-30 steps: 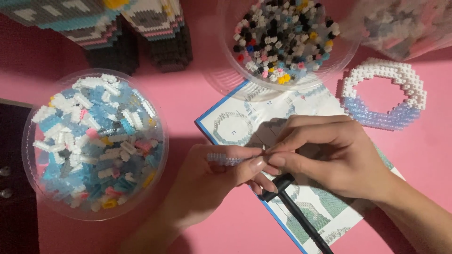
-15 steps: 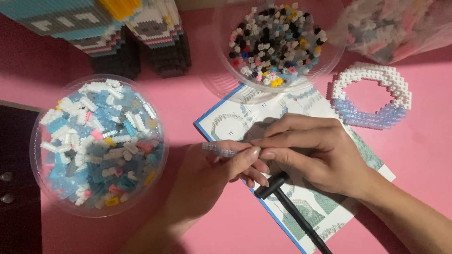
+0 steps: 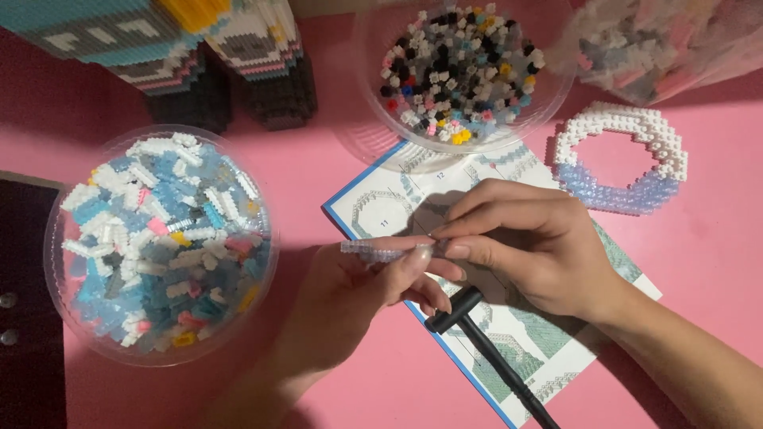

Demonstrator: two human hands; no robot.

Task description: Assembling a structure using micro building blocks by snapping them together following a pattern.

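Both hands have drifted slightly left and down since half a second ago; the pale strip now juts a bit further past the left fingertips.

Left hand: grip pressed together, thumb and fingers pinching a short translucent strip of tiny bricks, held level above the worktop, just over the left edge of the instruction sheet.

Right hand: fingertips closed and meeting the strip's right end; whether a single small brick sits between them I cannot tell. A black tool lies under this hand, on the sheet.

Risks, as judged:
- Strip is thin and held at one end only; pressure from the right could snap it apart or twist it loose.
- Any dropped piece may bounce off toward the tub of blue and white bricks.
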